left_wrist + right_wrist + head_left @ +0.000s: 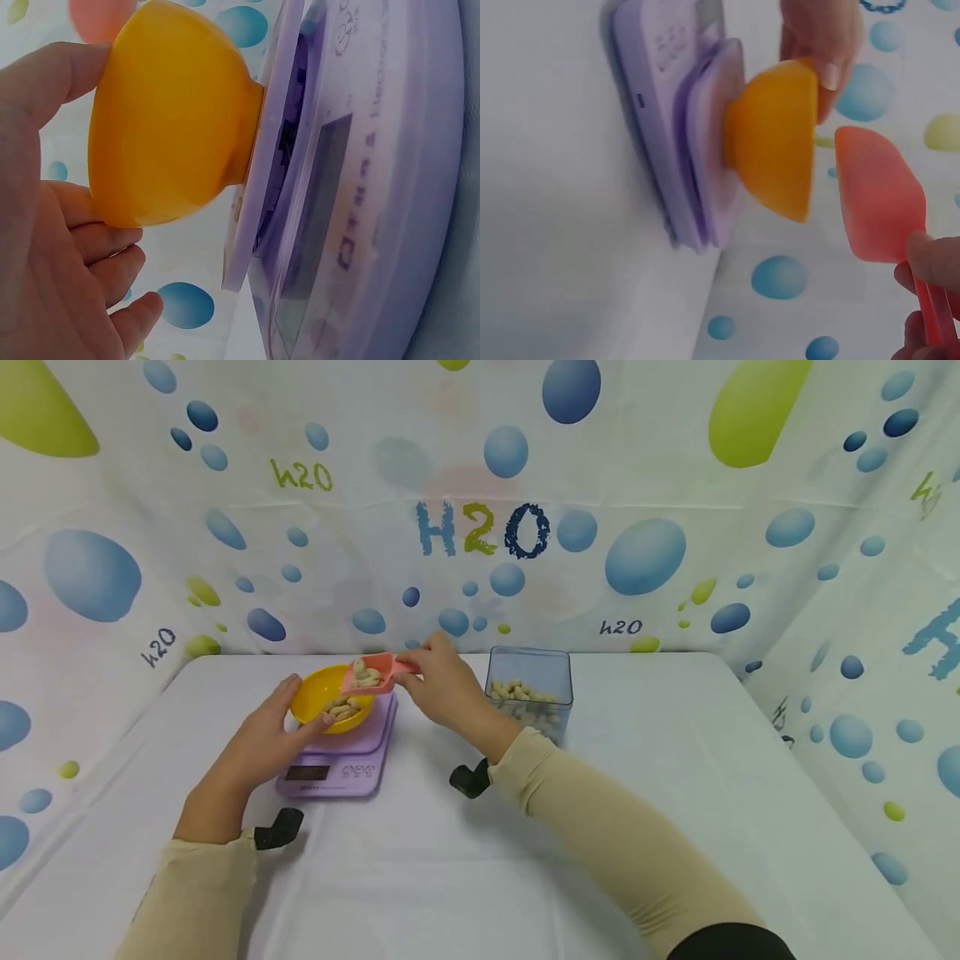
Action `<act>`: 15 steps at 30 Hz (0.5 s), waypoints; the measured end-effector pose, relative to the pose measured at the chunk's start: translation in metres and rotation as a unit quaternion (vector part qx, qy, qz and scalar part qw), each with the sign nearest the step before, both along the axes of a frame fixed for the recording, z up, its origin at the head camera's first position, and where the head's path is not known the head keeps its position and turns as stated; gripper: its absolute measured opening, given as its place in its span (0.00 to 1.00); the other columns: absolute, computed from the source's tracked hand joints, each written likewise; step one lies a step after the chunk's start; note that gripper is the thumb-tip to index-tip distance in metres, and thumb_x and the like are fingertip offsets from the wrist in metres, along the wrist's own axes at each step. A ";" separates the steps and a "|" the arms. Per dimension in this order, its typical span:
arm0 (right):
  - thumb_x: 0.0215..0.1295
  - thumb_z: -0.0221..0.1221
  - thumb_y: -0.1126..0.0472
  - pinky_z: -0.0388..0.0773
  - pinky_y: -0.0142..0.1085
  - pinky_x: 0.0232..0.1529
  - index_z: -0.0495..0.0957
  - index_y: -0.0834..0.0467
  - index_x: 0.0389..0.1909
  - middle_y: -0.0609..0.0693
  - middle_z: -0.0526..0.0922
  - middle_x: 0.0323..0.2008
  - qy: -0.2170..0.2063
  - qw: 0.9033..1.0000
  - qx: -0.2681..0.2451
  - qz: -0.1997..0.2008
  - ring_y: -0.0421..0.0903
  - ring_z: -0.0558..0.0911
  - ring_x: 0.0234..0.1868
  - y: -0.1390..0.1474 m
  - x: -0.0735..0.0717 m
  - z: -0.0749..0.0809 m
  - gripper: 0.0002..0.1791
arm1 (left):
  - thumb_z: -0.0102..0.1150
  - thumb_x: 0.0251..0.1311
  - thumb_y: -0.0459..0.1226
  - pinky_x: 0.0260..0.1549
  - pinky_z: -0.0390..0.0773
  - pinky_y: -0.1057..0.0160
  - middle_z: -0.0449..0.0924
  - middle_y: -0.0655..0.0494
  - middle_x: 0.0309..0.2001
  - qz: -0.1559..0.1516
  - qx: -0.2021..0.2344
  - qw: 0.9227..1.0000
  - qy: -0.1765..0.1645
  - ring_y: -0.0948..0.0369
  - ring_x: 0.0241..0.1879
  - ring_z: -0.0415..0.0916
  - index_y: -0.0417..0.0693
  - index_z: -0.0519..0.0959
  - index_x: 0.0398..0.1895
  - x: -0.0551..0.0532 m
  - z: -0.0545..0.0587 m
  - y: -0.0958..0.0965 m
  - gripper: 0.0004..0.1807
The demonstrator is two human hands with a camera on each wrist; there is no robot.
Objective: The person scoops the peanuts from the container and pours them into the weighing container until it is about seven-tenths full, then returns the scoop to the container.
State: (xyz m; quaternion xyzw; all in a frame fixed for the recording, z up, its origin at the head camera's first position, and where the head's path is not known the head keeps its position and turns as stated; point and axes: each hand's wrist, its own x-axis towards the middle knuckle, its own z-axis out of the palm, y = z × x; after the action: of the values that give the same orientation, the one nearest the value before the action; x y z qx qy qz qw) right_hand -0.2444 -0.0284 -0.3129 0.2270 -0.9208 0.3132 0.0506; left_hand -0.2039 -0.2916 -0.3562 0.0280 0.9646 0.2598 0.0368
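Note:
A yellow bowl (309, 695) with some peanuts (343, 708) in it stands on a purple kitchen scale (365, 774). My left hand (258, 745) holds the bowl by its rim, thumb on one side and fingers on the other, as the left wrist view shows. Between thumb and fingers, my right hand (447, 687) grips the handle of a pink scoop (881, 195). Several peanuts (365, 674) lie in the scoop, which is held above the bowl's right side. In the right wrist view, scoop and bowl rim are slightly apart.
A clear plastic container (566, 697) partly filled with peanuts (517, 691) stands right of the scale, behind my right forearm. White cloth (450, 877) covers the table. Behind it hangs a curtain (480, 593) printed with blue and green drops. Dark wrist mounts (279, 829) project from both sleeves.

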 end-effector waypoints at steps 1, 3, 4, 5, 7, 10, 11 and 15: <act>0.70 0.57 0.48 0.75 0.28 0.36 0.78 0.50 0.61 0.47 0.67 0.42 0.010 1.000 0.008 -0.002 0.42 0.73 0.40 -0.003 0.000 -0.002 0.22 | 0.43 0.64 0.68 0.66 0.48 0.28 0.34 0.39 0.79 0.000 0.000 1.000 -0.001 0.34 0.75 0.40 0.44 0.35 0.79 0.000 0.000 0.000 0.55; 0.71 0.57 0.50 0.77 0.27 0.39 0.78 0.51 0.61 0.48 0.68 0.42 0.036 0.999 0.031 0.001 0.42 0.73 0.40 -0.007 0.000 -0.006 0.21 | 0.43 0.64 0.68 0.66 0.49 0.28 0.35 0.39 0.79 0.001 0.000 1.000 -0.003 0.34 0.75 0.40 0.45 0.35 0.79 0.000 0.000 0.001 0.55; 0.71 0.57 0.50 0.78 0.27 0.42 0.78 0.51 0.61 0.48 0.68 0.43 0.048 0.998 0.043 0.002 0.41 0.73 0.40 -0.009 0.000 -0.008 0.21 | 0.43 0.64 0.68 0.66 0.49 0.28 0.35 0.39 0.79 0.002 0.000 1.000 -0.003 0.34 0.75 0.40 0.45 0.35 0.79 0.000 0.000 0.001 0.55; 0.71 0.57 0.51 0.78 0.27 0.43 0.78 0.51 0.62 0.48 0.69 0.44 0.066 0.996 0.059 0.003 0.41 0.73 0.41 -0.011 0.000 -0.009 0.21 | 0.43 0.64 0.68 0.66 0.49 0.28 0.35 0.39 0.79 0.002 0.000 1.000 -0.003 0.34 0.75 0.41 0.45 0.35 0.79 0.000 0.001 0.002 0.55; 0.71 0.57 0.51 0.78 0.25 0.45 0.78 0.50 0.62 0.48 0.69 0.44 0.099 0.991 0.088 0.005 0.41 0.73 0.41 -0.014 0.000 -0.011 0.21 | 0.44 0.63 0.68 0.66 0.49 0.28 0.36 0.39 0.79 0.004 0.001 1.000 -0.002 0.34 0.74 0.41 0.45 0.35 0.79 0.000 0.001 0.002 0.55; 0.71 0.57 0.55 0.78 0.23 0.40 0.77 0.46 0.63 0.48 0.69 0.44 0.152 0.980 0.129 0.013 0.41 0.71 0.40 -0.017 0.000 -0.013 0.20 | 0.44 0.63 0.68 0.66 0.49 0.28 0.36 0.38 0.79 0.005 0.001 1.000 -0.001 0.34 0.74 0.41 0.44 0.36 0.79 0.001 0.001 0.001 0.55; 0.71 0.57 0.57 0.77 0.23 0.37 0.77 0.45 0.63 0.48 0.69 0.43 0.171 0.975 0.139 0.016 0.42 0.71 0.38 -0.017 0.001 -0.014 0.20 | 0.44 0.63 0.68 0.66 0.49 0.28 0.36 0.38 0.79 0.005 0.001 1.000 -0.002 0.33 0.74 0.41 0.44 0.36 0.79 0.001 0.001 0.001 0.56; 0.72 0.56 0.62 0.77 0.23 0.30 0.77 0.45 0.62 0.48 0.70 0.42 0.248 0.951 0.184 0.024 0.42 0.71 0.34 -0.018 0.003 -0.015 0.20 | 0.44 0.62 0.69 0.65 0.50 0.28 0.37 0.37 0.79 0.008 0.002 1.000 -0.007 0.33 0.74 0.41 0.45 0.35 0.79 0.001 0.000 0.001 0.57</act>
State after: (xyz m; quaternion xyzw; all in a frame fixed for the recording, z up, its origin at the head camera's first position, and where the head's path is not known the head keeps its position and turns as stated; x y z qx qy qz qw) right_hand -0.2414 -0.0467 -0.3275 0.3252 -0.9152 0.0735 0.2266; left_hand -0.2032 -0.2910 -0.3558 0.0182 0.9639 0.2623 0.0413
